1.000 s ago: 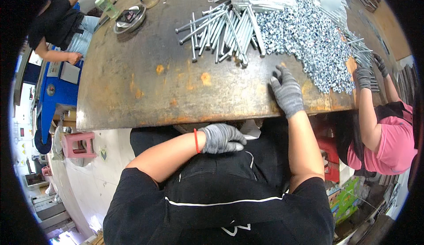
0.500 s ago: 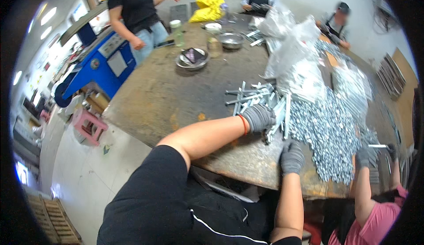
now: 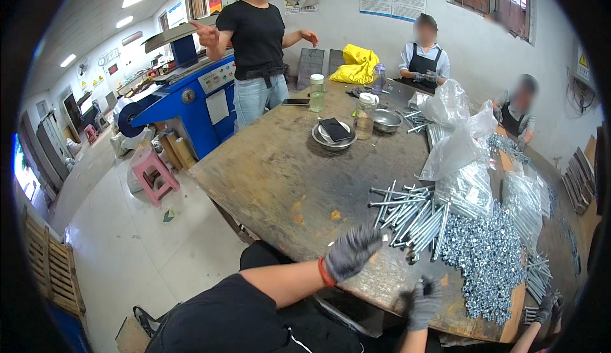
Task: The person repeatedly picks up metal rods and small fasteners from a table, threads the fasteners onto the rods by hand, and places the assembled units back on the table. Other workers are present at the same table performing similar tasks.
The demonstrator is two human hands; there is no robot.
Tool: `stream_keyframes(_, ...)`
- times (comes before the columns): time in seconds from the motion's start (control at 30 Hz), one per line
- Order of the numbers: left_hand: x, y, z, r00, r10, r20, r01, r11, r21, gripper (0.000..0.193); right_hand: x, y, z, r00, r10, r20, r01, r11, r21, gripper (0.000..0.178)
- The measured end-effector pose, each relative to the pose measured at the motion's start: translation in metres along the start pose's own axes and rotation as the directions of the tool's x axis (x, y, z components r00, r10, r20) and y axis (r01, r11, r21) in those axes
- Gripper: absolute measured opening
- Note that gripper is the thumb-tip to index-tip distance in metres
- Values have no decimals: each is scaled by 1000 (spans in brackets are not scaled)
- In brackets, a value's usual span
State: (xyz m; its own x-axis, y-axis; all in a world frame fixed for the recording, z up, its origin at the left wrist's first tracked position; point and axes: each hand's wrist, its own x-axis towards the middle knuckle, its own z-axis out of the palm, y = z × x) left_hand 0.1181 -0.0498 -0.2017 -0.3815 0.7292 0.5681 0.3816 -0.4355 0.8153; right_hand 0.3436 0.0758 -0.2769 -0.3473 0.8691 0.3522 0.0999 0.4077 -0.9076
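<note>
My left hand [image 3: 353,252], in a grey glove with a red band at the wrist, is over the table's near edge, just short of a pile of long silver bolts [image 3: 417,220]. Motion smears its fingers, and whether they hold anything does not show. My right hand [image 3: 422,305], gloved too, is at the table edge with its fingers curled upward; what they hold, if anything, is too small to make out. To its right spreads a heap of small silver nuts [image 3: 487,267], bordering the bolts.
Clear plastic bags [image 3: 468,187] of rods lie behind the nuts. Across the worn table [image 3: 273,181] are a metal bowl [image 3: 334,138], bottles [image 3: 316,92] and a yellow bag [image 3: 354,64]. A co-worker's gloved hands [image 3: 548,308] are at right; other people are at the far side.
My view has tilted up and turned left. My left hand has drawn back from the bolts toward the near edge. The standing person has raised a hand.
</note>
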Motion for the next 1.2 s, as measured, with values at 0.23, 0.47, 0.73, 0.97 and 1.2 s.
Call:
stream_keyframes(0.23, -88, 18, -9, 811, -151, 564, 12, 970, 243, 32, -72, -96, 37, 930, 189, 314, -281, 918, 280, 19)
stream_keyframes(0.47, -105, 47, -28, 563, -531, 634, 661, 749, 41, 27, -88, -124, 29, 867, 133, 480, -215, 969, 120, 21)
stream_keyframes(0.73, -104, 63, -36, 440, -525, 729, 747, 664, 27, 29, -87, -155, 26, 799, -288, 527, 298, 952, 68, 19)
stream_keyframes(0.97, -103, 67, -25, 614, -413, 673, 507, 859, 65, 30, -94, -152, 20, 832, -206, 515, 331, 930, -162, 18)
stream_keyframes(1.2, -94, 75, -17, 501, -492, 712, 568, 808, 159, 29, -88, -157, 7, 797, -65, 601, 278, 922, -268, 29)
